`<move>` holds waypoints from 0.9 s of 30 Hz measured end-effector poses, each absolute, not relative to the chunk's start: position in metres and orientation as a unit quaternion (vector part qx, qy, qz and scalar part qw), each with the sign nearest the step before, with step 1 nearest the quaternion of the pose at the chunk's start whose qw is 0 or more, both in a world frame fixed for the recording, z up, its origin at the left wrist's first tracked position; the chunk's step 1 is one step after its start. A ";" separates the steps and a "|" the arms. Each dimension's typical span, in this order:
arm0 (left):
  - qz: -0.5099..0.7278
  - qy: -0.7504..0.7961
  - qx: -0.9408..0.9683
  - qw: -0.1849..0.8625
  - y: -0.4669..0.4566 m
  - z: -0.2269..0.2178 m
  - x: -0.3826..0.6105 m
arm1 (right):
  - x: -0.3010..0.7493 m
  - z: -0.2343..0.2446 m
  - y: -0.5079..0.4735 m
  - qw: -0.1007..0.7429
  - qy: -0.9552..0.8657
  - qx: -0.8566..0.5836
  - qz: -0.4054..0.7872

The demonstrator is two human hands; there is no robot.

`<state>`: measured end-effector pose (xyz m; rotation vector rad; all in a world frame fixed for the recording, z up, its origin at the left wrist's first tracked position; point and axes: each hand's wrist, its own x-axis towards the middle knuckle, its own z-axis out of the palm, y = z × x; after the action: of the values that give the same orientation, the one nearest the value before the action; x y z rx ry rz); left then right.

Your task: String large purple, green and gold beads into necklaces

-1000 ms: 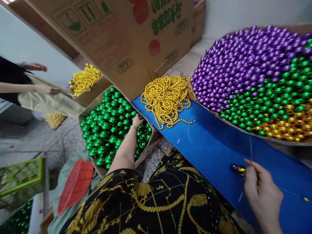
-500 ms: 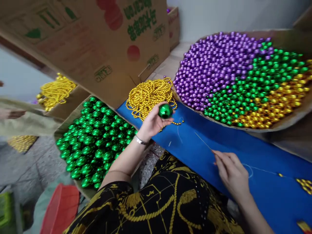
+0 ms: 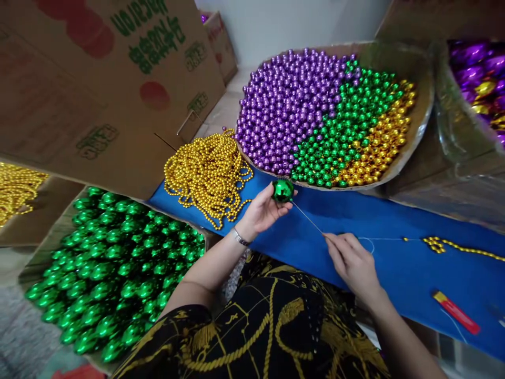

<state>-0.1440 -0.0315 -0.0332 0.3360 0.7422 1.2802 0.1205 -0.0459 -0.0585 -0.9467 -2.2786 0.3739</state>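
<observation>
My left hand [image 3: 265,209] grips a large shiny green ball [image 3: 283,190] by its fingertips, above the blue table cover. In my right hand [image 3: 350,263] a long thin needle [image 3: 306,217] is pinched between thumb and fingers. Its far end meets the lower right side of the green ball; whether it has entered a hole I cannot tell. White thread [image 3: 386,239] trails rightward from behind my right hand, through one small gold bead, to a gold bead string [image 3: 437,244] lying on the cover.
Beyond my hands stands a round tray [image 3: 420,134] of loose purple, green and gold beads. Gold bead strands [image 3: 205,173] are heaped left of it. A carton of green balls [image 3: 118,268] is at my left. A red-and-yellow cutter [image 3: 455,311] lies at right on the blue cover [image 3: 389,276].
The view has swung right. The needle and the green ball have come together, where earlier a gap lay between them. More of the gold bead string and the red-and-yellow cutter now show.
</observation>
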 end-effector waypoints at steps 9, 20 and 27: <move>0.534 0.352 0.343 0.688 -0.047 -0.033 -0.120 | 0.114 -0.066 -0.041 0.345 -0.843 -0.366 0.190; 0.521 0.319 0.345 0.713 -0.044 -0.034 -0.105 | 0.118 -0.067 -0.044 0.365 -0.825 -0.384 0.196; 0.447 0.327 0.590 0.588 -0.025 -0.013 -0.109 | 0.127 -0.059 -0.040 0.383 -0.808 -0.407 0.188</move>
<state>-0.1090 -0.0249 -0.0135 1.3747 0.7625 1.0413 0.1267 -0.0402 -0.0587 -1.0386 -2.0600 0.4807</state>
